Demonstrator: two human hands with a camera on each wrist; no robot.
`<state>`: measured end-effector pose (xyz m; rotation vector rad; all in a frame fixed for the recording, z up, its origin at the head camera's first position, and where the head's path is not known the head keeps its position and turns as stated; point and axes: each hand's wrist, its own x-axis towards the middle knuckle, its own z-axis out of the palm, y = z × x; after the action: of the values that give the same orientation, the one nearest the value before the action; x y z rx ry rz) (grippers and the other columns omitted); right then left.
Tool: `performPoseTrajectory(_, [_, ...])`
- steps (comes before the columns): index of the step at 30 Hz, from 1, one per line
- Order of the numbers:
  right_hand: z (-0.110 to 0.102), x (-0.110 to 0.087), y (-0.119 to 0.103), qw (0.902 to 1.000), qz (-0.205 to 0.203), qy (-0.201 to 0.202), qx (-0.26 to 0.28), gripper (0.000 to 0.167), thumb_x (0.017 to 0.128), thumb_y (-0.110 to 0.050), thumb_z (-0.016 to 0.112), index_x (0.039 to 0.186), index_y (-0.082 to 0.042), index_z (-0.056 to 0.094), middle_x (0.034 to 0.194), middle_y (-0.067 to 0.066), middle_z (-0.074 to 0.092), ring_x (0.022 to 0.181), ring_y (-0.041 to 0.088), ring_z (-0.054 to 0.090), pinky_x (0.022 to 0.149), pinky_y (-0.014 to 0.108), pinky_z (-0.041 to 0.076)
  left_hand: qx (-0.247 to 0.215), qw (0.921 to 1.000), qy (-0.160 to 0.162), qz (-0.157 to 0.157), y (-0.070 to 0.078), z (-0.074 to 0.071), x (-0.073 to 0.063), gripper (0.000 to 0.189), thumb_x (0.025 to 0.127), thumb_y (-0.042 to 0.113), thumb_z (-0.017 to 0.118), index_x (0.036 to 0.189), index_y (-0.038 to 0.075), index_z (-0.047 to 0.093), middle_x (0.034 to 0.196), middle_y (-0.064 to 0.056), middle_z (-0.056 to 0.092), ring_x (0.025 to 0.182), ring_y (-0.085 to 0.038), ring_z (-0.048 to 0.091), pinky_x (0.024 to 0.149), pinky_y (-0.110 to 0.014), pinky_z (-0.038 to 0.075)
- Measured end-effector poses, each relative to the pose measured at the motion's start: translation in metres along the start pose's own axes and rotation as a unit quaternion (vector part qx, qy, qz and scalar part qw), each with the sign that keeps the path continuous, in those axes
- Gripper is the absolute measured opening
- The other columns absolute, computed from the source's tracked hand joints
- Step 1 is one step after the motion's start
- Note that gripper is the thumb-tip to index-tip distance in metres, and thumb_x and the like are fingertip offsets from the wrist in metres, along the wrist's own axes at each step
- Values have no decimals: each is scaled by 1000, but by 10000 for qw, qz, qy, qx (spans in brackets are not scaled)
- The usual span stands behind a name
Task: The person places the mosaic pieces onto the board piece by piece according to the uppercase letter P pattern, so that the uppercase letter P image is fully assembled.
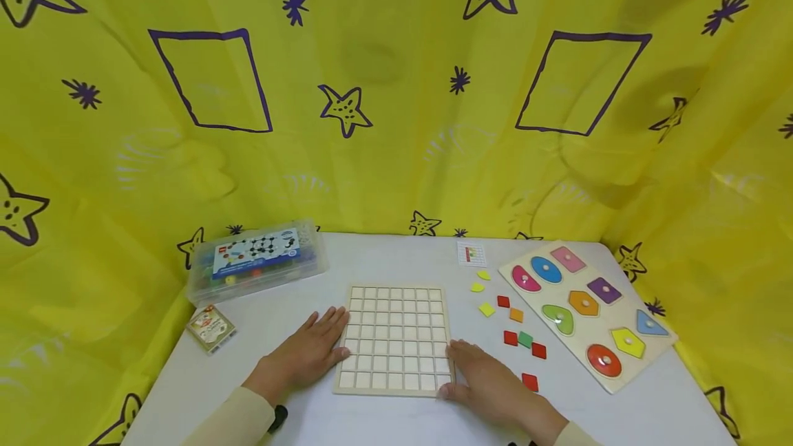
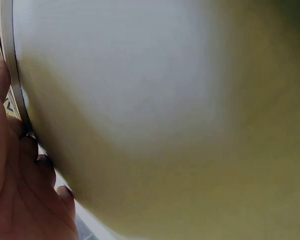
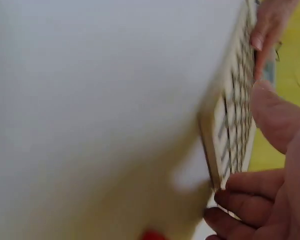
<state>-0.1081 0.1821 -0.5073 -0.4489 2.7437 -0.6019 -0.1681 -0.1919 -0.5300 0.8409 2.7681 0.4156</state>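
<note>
Head view: the grid board (image 1: 396, 340) lies flat on the white table (image 1: 266, 336), between the two hands. The left hand (image 1: 312, 348) rests against the board's left edge, fingers extended, no grip formed. The right hand (image 1: 486, 378) touches the right edge near its lower corner, fingers likewise extended and not clasping. Red tiles (image 1: 511, 338) lie to the right, beside the shape puzzle (image 1: 591, 331). A clear plastic box (image 1: 204, 288) sits at rear left.
</note>
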Motion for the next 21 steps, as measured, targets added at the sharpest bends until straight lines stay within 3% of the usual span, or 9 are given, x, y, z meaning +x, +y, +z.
performPoseTrajectory(5, [-24,24,27,9953,432,737,464,70,96,-43,76,151,-5,57,150,15,61,141,41,53,115,63,46,-62,10000,26,-54,-2,3,1,72,112,46,46,166,1,29,173,-15,28,162,-36,24,132,-59,16])
performPoseTrajectory(11, [-43,65,62,9740,1119,1703,993,58,101,-30,73,147,1,57,139,24,65,129,44,60,109,61,52,-272,9996,28,-81,1,1,1,73,111,44,49,165,-1,30,172,-17,29,161,-39,24,132,-61,16])
performPoseTrajectory(14, [-46,82,72,9674,1180,1880,1220,56,100,-26,74,145,2,58,140,26,64,129,45,59,110,61,51,-333,9994,49,-60,3,-1,0,72,111,42,51,164,-3,31,171,-20,31,160,-41,25,131,-63,16])
performPoseTrajectory(21, [-46,103,87,9648,1304,1925,1228,50,99,-23,75,143,-3,64,142,26,60,129,45,55,114,62,47,-363,9993,63,-65,4,-2,0,73,110,44,51,164,-2,31,171,-19,31,160,-41,25,131,-63,16])
